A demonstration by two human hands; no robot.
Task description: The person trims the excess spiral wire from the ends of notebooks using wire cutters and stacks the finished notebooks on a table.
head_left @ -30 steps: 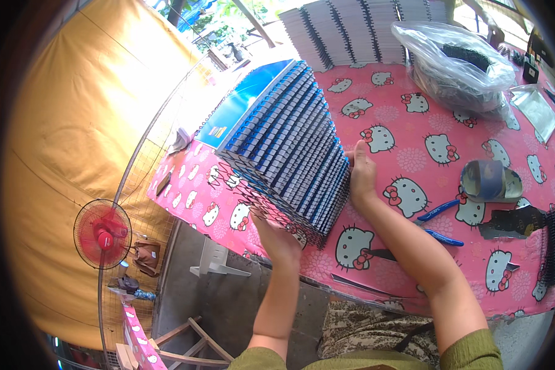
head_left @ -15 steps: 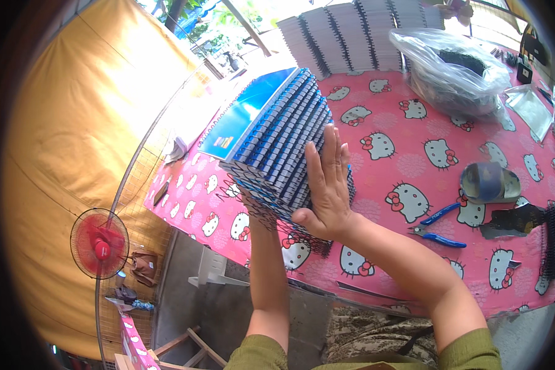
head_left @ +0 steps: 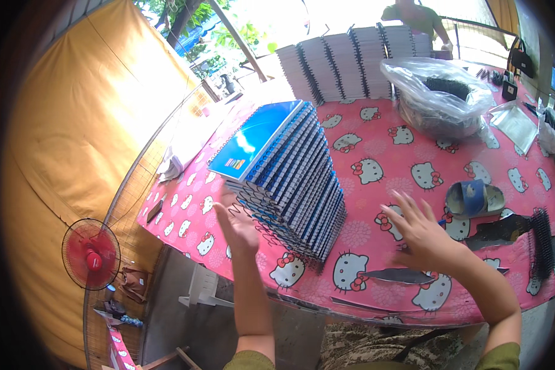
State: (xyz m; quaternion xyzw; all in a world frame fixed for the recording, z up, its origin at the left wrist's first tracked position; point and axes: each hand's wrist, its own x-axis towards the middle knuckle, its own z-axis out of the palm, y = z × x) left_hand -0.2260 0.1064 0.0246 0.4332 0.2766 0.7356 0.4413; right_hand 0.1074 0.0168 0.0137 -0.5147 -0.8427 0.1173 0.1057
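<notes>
A tall stack of spiral-bound notebooks [head_left: 296,185] with a blue cover on top stands on the pink table, coil edges facing me. Their loose wire ends stick out along the left front side. My left hand [head_left: 239,228] is beside those ends, fingers apart, holding nothing; whether it touches the stack I cannot tell. Away from the stack, my right hand [head_left: 422,234] hovers over the table with fingers spread and nothing in it. It hides most of the blue-handled cutting pliers. A blue slide sandal [head_left: 475,198] lies just beyond it.
Behind stands a row of bound paper stacks [head_left: 345,68]. A clear plastic bag of black coils [head_left: 441,102] sits at the back right, black coils [head_left: 541,243] at the right edge. A person [head_left: 416,18] is at the far side. A red fan [head_left: 92,256] stands left.
My right hand has left the coil side of the stack and moved right, over the pliers. My left hand has shifted a little left from the stack. A person has come into view behind.
</notes>
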